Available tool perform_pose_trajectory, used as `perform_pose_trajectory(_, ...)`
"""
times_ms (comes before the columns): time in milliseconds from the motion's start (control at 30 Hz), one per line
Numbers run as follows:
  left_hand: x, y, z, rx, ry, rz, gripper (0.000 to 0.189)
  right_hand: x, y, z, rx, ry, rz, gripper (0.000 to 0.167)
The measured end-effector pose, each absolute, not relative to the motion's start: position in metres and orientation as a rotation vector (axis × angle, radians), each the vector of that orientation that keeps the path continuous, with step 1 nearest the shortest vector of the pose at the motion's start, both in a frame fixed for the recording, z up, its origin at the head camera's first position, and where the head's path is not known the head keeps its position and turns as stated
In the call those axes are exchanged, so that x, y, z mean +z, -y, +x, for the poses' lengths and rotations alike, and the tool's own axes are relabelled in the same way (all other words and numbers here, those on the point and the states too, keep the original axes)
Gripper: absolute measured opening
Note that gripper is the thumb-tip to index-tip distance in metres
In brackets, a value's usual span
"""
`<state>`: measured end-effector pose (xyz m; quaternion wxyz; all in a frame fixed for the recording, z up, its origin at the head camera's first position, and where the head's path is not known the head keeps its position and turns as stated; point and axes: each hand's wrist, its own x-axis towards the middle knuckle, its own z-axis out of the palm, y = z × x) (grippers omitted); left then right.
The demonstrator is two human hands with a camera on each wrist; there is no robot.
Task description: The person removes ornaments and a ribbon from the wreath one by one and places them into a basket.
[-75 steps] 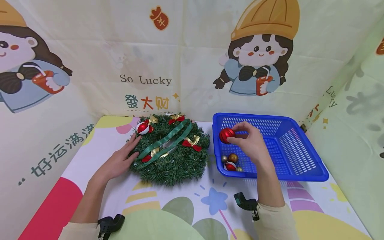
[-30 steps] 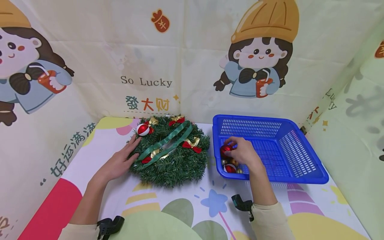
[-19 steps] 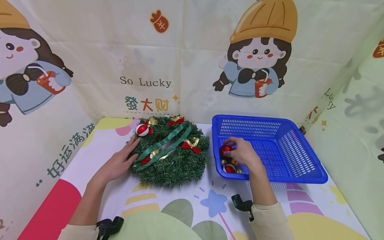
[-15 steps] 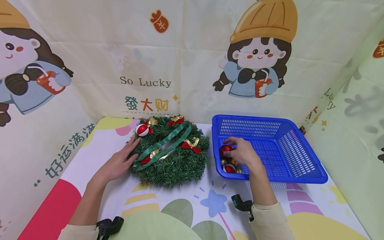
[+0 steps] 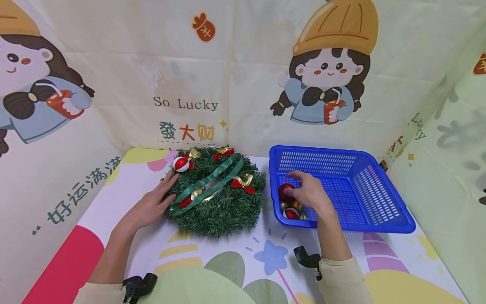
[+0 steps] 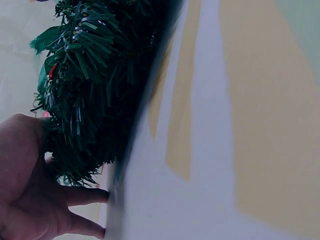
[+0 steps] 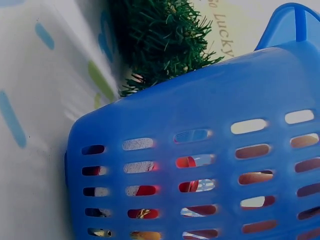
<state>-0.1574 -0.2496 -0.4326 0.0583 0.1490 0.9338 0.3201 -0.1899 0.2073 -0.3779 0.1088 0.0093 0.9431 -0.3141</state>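
Christmas wreath lies left of centre in the frame; left hand rests against its left edge, fingers spread, presumably to steady it. Right of centre, right hand shows thumb and fingers parted beside glossy red bauble; no pinch evident, thumb contact not confirmable. Blue plastic basket contains this bauble at its left end, its walls likely preventing rolling
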Motion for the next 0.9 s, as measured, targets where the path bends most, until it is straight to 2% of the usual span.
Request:
perform_pose_trajectory(433, -0.433, 0.250, -0.159, 0.973, -2.821, 0.439, 0.066, -0.367, -0.203, -0.186, -1.103, -2.828, -0.059, 0.054)
perform_pose_trajectory(900, -0.434, 0.252, -0.159, 0.965, -2.824, 0.437, 0.067, -0.348, -0.157, -0.170, -1.423, -2.836, -0.223, 0.047)
